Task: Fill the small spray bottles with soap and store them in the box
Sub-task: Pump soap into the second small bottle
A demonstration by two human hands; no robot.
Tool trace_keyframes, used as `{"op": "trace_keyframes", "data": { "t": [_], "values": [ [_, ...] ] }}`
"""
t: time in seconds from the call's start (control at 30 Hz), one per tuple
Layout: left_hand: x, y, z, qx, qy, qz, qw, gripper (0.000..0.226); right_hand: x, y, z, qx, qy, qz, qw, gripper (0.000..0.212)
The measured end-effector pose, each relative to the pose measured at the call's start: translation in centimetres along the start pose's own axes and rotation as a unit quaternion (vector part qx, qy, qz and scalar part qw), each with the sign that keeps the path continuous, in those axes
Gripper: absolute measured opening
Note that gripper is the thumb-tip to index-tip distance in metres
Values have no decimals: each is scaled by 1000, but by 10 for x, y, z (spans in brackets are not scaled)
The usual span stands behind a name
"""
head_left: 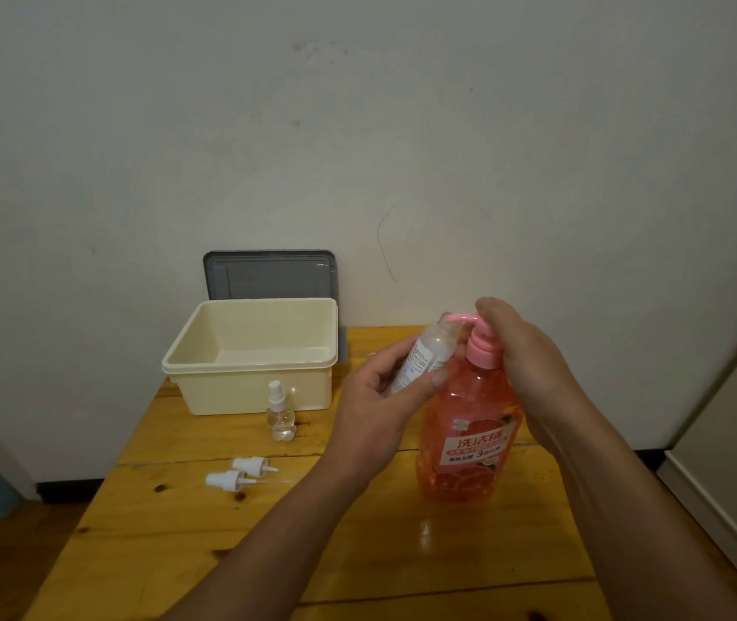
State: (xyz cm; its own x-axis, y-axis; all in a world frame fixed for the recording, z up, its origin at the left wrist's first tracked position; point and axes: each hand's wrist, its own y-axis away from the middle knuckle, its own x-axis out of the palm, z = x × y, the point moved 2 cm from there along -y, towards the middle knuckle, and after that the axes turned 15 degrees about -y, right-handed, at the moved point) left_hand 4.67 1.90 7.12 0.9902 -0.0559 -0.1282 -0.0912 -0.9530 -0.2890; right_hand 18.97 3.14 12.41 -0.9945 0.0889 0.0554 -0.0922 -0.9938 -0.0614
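Fig., head view. L hand (384, 396): thumb and fingers wrapped round a small clear spray bottle (425, 356) with no sprayer on. I see the thumb across its near side and the fingers behind. The bottle's long axis is tilted, w/ the open mouth up and to the right and the base down-left in the palm. Its white label carries fine print I can't read. The mouth sits at the spout tip of the pink pump head (478, 333); the spout points left.

R hand (523, 351): fingers curled over the pump head from the right, one fingertip on its top. The pump tops the soap bottle (469, 441), upright on the table (357, 553), clear orange-pink w/ fruit-slice graphics. I read "洗洁精" in large chars on the front label and a "3" in the line below; the rest is too blurred. The held bottle is above the table's centre-right, just left of the soap bottle's neck.

Left of the hands:
- A second small spray bottle (280, 414) stands upright, sprayer on, just near of the cream box (246, 356).
- The box is open-topped, at the table's far left.
- A grey lid (268, 275) stands on edge behind it against the wall (492, 150).
- Nearer, a white sprayer cap (249, 466) and a second sprayer cap (224, 480) lie on their sides, side by side, narrow ends to the right.
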Motion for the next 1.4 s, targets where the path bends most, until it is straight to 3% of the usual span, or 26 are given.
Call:
{"op": "trace_keyframes", "data": {
  "t": [0.87,1.1,1.4],
  "values": [
    [3,-1,-3,-1,15,-1,1000,40,-1,0,0,6,-9,11,1000,54],
    [1,0,1,-8,12,-3,1000,41,-1,-2,1,-3,12,12,1000,44],
    [2,-1,-5,-4,13,-6,1000,38,1,2,0,5,-7,6,1000,56]
  ]
}}
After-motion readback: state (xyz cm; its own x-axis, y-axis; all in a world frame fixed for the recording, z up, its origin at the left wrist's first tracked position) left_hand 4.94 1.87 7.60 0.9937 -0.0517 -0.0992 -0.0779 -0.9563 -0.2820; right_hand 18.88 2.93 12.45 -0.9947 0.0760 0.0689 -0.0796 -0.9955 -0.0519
